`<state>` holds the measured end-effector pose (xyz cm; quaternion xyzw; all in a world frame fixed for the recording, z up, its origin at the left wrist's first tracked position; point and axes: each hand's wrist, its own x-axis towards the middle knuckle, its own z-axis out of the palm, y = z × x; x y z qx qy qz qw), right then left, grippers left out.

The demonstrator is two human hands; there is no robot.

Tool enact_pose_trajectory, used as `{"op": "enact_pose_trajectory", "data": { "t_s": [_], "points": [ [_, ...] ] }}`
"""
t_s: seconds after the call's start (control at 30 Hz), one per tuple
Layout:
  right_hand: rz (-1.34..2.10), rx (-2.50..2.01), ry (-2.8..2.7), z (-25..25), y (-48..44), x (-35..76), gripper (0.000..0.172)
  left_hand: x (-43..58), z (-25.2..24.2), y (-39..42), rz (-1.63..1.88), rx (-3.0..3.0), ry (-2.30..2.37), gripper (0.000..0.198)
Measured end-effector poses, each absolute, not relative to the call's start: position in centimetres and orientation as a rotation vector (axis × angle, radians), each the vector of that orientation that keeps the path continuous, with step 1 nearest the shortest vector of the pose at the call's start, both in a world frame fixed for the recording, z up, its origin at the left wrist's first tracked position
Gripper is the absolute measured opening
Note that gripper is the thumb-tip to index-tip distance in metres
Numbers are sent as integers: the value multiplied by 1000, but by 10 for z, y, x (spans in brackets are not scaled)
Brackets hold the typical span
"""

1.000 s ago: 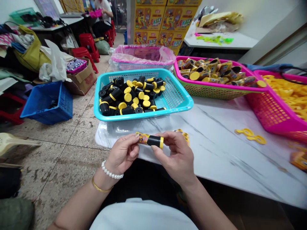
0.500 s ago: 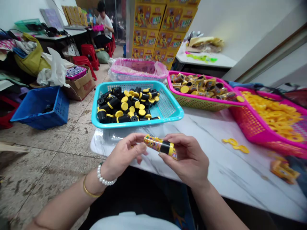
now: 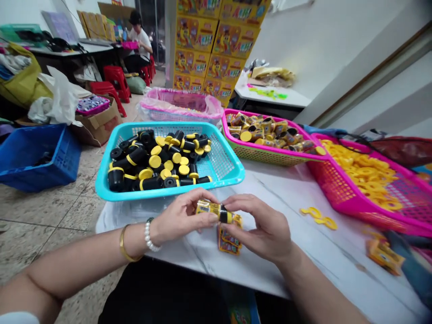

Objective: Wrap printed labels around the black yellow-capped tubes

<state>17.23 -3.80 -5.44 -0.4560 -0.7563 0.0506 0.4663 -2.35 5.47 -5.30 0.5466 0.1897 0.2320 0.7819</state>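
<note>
Bench (image 3: 330, 252), white with grey marble veining, slants across the foreground toward the lower right. Behind it rises a stack of printed yellow cartons (image 3: 199, 33). Left of the stack, at a farther work surface, sits a person (image 3: 144, 40) in a white top, with a pink object (image 3: 130, 45) at the hands. A magenta basket (image 3: 340, 193) of yellow plastic pieces (image 3: 364, 173) stands at the right. Nearer the left end is a turquoise basket (image 3: 162, 192), its black cylinders with yellow caps (image 3: 155, 162) heaped mostly toward the left side. On the speckled floor (image 3: 72, 216), left of the bench, rests a blue crate (image 3: 64, 162). Between the magenta and turquoise baskets, set farther back, is a pink-rimmed basket (image 3: 275, 154) with a green lower wall, filled with printed yellow tubes (image 3: 259, 131).

The left hand (image 3: 184, 218) has its fingers closed round the printed part of a single tube (image 3: 211, 208), thumb in front. The right hand (image 3: 266, 227) curves about that tube's black-and-yellow end, fingers parted roughly as wide as the tube; whether they press on it I cannot tell. The tube is nearly level above the bench, in front of the turquoise basket. Just below lies a small pile of printed packets (image 3: 228, 246), partly hidden by the right hand. Two yellow ring-ended pieces (image 3: 319, 221) lie loose near the magenta basket. A gold bangle (image 3: 123, 243) and a white-bead bracelet (image 3: 147, 234) circle the left wrist.
</note>
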Motion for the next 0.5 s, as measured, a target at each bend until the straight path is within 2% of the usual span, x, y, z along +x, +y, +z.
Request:
{"op": "enact_pose_trajectory", "data": {
  "t_s": [0.17, 0.3, 0.5],
  "points": [
    [97, -1180, -1870, -60, -37, 172, 30, -26, -60, 55, 480, 1212, 573, 28],
    [237, -1290, -1728, -68, -35, 159, 24, -27, -63, 54, 534, 1306, 604, 23],
    [167, -1305, -1694, -77, -34, 157, 22, -28, -72, 62, 434, 1255, 647, 41]
  ]
}}
